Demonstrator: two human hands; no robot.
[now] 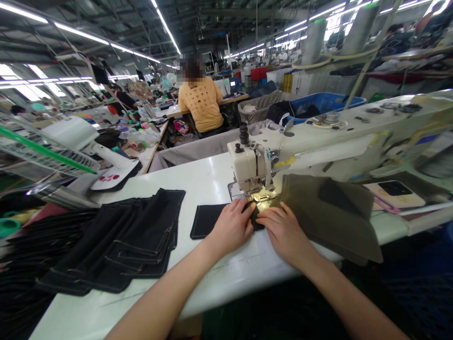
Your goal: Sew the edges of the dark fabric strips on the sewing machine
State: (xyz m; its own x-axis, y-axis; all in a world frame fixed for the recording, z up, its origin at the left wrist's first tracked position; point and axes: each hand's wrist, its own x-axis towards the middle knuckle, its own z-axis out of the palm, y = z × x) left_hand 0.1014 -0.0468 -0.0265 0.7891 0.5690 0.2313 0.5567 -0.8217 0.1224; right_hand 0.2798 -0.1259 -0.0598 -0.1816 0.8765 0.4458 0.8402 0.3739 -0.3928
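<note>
"What's this place?"

"A long garment workshop under rows of strip lights, with workstations running off toward the top of the frame. A co-worker in a yellow T-shirt (pixel 201 104) sits at a table in the upper middle, back turned, and a blue plastic bin (pixel 325 105) stands in the upper right."

"And closer in?"

"A white sewing table (pixel 208 179) crosses the frame, carrying a cream industrial sewing machine (pixel 249 163) at the centre. Its brightly lit presser foot (pixel 262 194) sits just above the hands."

"Where are the hands, exactly?"

"Side by side, right in front of that foot. The left hand (pixel 230 225) and the right hand (pixel 285 232) meet over a small dark fabric piece (pixel 255 217), which lies on the table between them, its far end near the foot."

"Are they gripping it?"

"No, neither hand is clenched. Both lie open, with fingers pressing down on the cloth."

"What's lying around them?"

"A black stitched patch (pixel 207 220) sits just beside the left hand. Olive cloth (pixel 329 212) spreads out past the right hand, and a pile of black stitched panels (pixel 116 241) lies well off to the lower left."
</note>
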